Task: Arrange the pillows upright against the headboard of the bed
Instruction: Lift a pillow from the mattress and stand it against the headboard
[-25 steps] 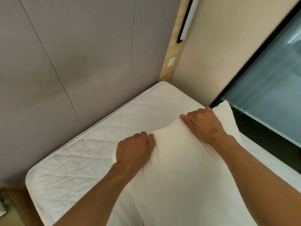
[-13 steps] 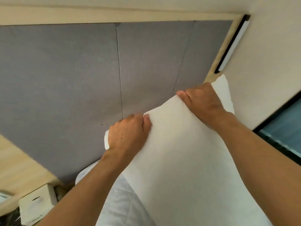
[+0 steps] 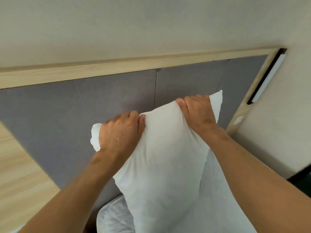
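Both hands grip the white pillow's (image 3: pixel 165 157) top edge: left hand (image 3: pixel 120 132) and right hand (image 3: pixel 197 113), fingers clenched on fabric (bunched), before the grey headboard (image 3: pixel 70 108).

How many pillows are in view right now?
1: a plain white soft pillow, gripped along its top edge by the left hand and right hand. Others may lie outside the view.

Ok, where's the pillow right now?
Centre of the head view: the pillow is held by both hands at its top edge, before the grey headboard, above the mattress.
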